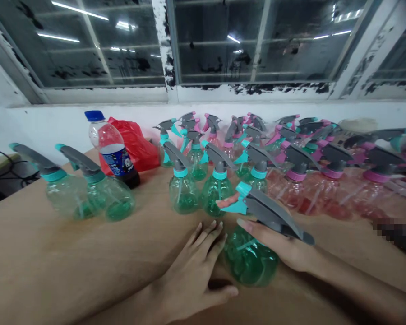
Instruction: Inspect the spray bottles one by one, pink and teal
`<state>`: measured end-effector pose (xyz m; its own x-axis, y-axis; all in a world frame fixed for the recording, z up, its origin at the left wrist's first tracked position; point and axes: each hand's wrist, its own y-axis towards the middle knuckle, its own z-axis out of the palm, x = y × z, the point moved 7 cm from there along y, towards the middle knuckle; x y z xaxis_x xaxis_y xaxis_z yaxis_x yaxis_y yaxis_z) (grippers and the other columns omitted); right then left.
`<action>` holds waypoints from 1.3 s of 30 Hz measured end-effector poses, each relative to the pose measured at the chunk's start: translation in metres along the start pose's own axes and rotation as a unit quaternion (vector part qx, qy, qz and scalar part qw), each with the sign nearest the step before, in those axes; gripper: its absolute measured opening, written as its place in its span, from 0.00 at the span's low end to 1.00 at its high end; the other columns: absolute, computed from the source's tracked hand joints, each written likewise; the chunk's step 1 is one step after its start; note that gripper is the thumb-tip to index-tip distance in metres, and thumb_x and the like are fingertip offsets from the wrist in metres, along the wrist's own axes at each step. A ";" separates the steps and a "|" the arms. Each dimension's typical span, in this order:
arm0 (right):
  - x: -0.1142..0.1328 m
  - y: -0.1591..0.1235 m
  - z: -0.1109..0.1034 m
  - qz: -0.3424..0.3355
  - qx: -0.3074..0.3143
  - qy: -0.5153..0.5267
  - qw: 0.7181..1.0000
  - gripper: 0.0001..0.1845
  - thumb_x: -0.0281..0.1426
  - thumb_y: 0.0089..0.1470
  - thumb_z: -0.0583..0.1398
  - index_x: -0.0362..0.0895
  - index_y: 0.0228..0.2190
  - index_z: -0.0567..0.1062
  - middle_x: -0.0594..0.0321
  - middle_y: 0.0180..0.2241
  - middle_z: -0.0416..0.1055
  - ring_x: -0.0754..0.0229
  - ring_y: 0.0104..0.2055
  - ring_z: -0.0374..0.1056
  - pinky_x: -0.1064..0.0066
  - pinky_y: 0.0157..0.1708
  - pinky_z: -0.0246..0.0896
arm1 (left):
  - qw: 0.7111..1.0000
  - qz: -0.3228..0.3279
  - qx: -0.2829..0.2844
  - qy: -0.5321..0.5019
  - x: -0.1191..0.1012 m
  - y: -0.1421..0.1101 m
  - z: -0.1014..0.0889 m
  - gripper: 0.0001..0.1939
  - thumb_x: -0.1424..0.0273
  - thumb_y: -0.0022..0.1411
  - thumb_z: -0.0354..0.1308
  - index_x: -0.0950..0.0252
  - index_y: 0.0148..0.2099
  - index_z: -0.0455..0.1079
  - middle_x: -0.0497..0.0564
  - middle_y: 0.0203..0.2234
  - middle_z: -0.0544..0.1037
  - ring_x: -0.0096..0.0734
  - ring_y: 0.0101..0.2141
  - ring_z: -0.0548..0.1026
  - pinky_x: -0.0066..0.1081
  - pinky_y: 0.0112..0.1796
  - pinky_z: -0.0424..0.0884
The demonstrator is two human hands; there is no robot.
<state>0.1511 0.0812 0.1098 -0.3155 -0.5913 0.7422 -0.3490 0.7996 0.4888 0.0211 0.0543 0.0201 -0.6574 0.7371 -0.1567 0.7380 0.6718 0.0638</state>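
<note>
My right hand (284, 246) is wrapped round the neck of a green spray bottle (248, 257) with a grey head and teal trigger; one finger lies on the trigger. The bottle stands tilted on the wooden table (71, 253) near me. My left hand (192, 271) lies beside the bottle's left side, fingers stretched out and flat, fingertips touching the green body. It holds nothing.
Several green spray bottles (184, 189) stand in rows behind, several pink ones (297, 187) to the right. Two green bottles (88, 189) stand at the left, next to a blue-capped drink bottle (113, 151) and a red bag (137, 144). A white wall and windows lie beyond.
</note>
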 end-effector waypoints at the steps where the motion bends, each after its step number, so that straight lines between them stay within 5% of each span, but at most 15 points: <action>1: -0.001 0.000 0.001 0.006 0.007 0.018 1.000 0.18 0.29 0.55 0.57 0.50 0.48 0.72 0.64 0.29 0.75 0.61 0.22 0.68 0.69 0.23 0.67 | 1.000 0.001 0.003 0.006 0.000 0.000 0.000 0.42 0.44 0.63 0.47 0.74 0.65 0.52 0.64 0.62 0.55 0.53 0.62 0.51 0.50 0.58 0.50; 11: -0.002 0.003 0.001 0.026 0.013 0.043 0.999 0.16 0.39 0.52 0.61 0.49 0.42 0.74 0.65 0.28 0.72 0.62 0.23 0.66 0.68 0.24 0.65 | 0.999 0.029 -0.004 0.029 -0.003 0.000 -0.006 0.40 0.47 0.65 0.46 0.74 0.66 0.50 0.63 0.63 0.52 0.50 0.62 0.48 0.49 0.58 0.50; 18: -0.012 -0.004 0.000 0.066 -0.020 0.039 0.997 0.12 0.42 0.55 0.58 0.48 0.28 0.72 0.67 0.23 0.68 0.61 0.25 0.68 0.69 0.25 0.63 | 0.999 0.028 -0.002 0.026 -0.001 -0.002 -0.004 0.40 0.46 0.65 0.45 0.72 0.66 0.50 0.62 0.64 0.50 0.48 0.63 0.47 0.47 0.59 0.47; 25: -0.008 0.002 -0.003 0.078 -0.012 0.050 0.996 0.12 0.37 0.55 0.58 0.48 0.42 0.72 0.64 0.31 0.71 0.60 0.27 0.66 0.65 0.29 0.63 | 0.999 0.029 -0.007 0.019 0.000 0.000 -0.004 0.38 0.47 0.65 0.45 0.71 0.66 0.51 0.60 0.64 0.48 0.46 0.63 0.47 0.46 0.60 0.46; 39: -0.011 0.001 0.000 0.071 -0.002 0.050 0.996 0.15 0.37 0.56 0.57 0.47 0.45 0.71 0.64 0.32 0.72 0.61 0.26 0.64 0.64 0.30 0.63 | 0.999 0.029 -0.005 0.024 0.000 0.000 -0.004 0.38 0.47 0.66 0.46 0.71 0.65 0.52 0.61 0.64 0.49 0.49 0.63 0.48 0.47 0.59 0.48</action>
<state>0.1547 0.0884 0.1023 -0.2717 -0.4591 0.8458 -0.3033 0.8750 0.3775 0.0207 0.0542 0.0240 -0.6210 0.7768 -0.1047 0.7732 0.6290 0.0812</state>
